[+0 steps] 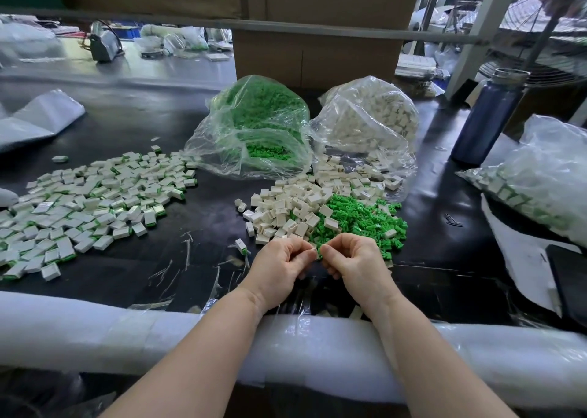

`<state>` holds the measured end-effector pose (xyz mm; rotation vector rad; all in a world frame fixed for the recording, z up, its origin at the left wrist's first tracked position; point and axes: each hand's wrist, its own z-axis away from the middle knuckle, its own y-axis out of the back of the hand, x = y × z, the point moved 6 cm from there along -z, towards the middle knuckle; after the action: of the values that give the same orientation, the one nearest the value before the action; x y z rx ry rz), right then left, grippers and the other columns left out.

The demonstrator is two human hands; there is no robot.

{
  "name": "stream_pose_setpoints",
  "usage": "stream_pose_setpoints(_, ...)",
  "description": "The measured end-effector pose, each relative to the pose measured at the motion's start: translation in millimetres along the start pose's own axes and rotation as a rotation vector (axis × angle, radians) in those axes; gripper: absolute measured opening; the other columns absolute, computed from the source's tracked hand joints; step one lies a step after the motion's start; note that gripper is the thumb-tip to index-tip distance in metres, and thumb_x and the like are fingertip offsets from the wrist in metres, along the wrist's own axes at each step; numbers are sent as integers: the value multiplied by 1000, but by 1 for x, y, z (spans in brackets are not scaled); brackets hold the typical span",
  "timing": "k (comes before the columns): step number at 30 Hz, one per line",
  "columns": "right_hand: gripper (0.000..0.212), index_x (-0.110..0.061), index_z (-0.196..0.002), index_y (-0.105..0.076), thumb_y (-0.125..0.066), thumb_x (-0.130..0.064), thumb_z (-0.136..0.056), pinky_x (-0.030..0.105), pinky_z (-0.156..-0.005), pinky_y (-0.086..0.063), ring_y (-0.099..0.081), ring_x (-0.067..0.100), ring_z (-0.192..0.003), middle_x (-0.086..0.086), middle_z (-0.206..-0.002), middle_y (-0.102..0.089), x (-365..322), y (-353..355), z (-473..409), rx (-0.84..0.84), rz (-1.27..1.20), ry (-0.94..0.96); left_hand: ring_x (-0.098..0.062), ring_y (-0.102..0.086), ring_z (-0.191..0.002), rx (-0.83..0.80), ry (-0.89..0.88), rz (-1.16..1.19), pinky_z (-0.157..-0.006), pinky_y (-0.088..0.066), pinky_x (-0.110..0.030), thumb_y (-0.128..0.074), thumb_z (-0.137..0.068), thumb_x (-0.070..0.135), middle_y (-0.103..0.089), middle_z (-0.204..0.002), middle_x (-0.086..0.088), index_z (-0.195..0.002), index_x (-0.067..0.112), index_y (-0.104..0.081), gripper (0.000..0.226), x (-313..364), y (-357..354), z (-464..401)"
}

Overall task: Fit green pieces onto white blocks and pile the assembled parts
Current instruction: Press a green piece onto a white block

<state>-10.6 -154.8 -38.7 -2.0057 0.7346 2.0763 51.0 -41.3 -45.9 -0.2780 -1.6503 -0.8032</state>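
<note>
Hands meet just above the near table edge: your left hand (279,263) pinches what looks like a white block (313,250), mostly hidden by the fingers, and your right hand (351,260) pinches a green piece (319,252) against it, fingertips touching. Judged step: seating green into white. Keep the block square between thumb and forefinger, line the piece up with the opening before pressing, and push straight; a tilted start would likely jam. Loose white blocks (295,205) and green pieces (359,217) lie just beyond your knuckles, within easy reach. Finished parts (89,205) spread well to your left; drop the seated one there. One done part (240,246) sits stray beside your left hand.
</note>
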Motion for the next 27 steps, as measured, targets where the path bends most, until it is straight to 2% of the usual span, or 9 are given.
stream_pose_setpoints(4, 21, -12, -66, -61, -63, -5, -85, 18, -47, -43, -48, 6, -46, 3, -55, -56, 0, 1, -1, 0, 41, 15, -7, -51, -62, 20, -31, -81, -71, -48, -31, -59, -90, 16, -63, -71, 3, -86, 16, -69, 10, 0, 1, 0)
stream_pose_setpoints(8, 22, -13, -65, -61, -63, -6, -85, 18, -48, -43, -49, 6, -48, 2, -55, -56, -1, 1, 0, -9, 63, 19, -7, -52, -65, 33, -50, -120, -74, -49, -32, -59, -90, 16, -65, -78, -1, -91, 11, -71, 13, 1, 0, 1)
stream_pose_setpoints(12, 23, -14, -63, -60, -64, -4, -84, 16, -49, -41, -47, 1, -44, -2, -52, -54, -3, -1, 1, -37, 96, 38, -15, -58, -74, 11, -54, -173, -77, -51, -36, -58, -91, 19, -68, -86, -7, -93, 11, -70, 15, 0, -2, 1)
stream_pose_setpoints(15, 14, -6, -69, -64, -65, -4, -84, 15, -48, -43, -49, 1, -45, 0, -53, -56, -3, 0, 0, -11, 24, 37, -21, -63, -81, 27, -60, -123, -79, -52, -37, -58, -91, 18, -69, -89, -9, -95, 10, -70, 15, 2, -2, 0)
stream_pose_setpoints(17, 10, 0, -74, -65, -65, -4, -84, 15, -47, -44, -51, 3, -46, 3, -55, -58, -2, 2, 1, 18, -75, 30, -15, -60, -74, 57, -71, -63, -77, -52, -35, -58, -91, 17, -69, -86, -8, -94, 11, -70, 14, 5, -1, 0)
stream_pose_setpoints(20, 11, -3, -72, -66, -67, -4, -83, 16, -47, -46, -54, 6, -47, 1, -53, -61, -2, 5, 1, 49, -186, 26, -10, -56, -66, 73, -87, -28, -73, -52, -32, -58, -91, 16, -67, -79, -6, -95, 14, -69, 12, 7, -1, 1)
stream_pose_setpoints(24, 9, -7, -72, -66, -70, -5, -80, 17, -49, -47, -56, 9, -50, 0, -56, -64, -4, 4, 2, 28, -178, 54, -6, -60, -65, 65, -90, 18, -72, -53, -24, -60, -90, 17, -67, -73, -2, -93, 26, -66, 12, 8, -1, 2)
stream_pose_setpoints(27, 13, -9, -69, -66, -70, -3, -79, 17, -48, -46, -54, 8, -50, 0, -56, -63, -7, 3, 3, 9, -179, 84, -5, -60, -63, 61, -68, 56, -70, -54, -23, -61, -88, 12, -64, -67, 4, -86, 28, -65, 16, 8, 0, 2)
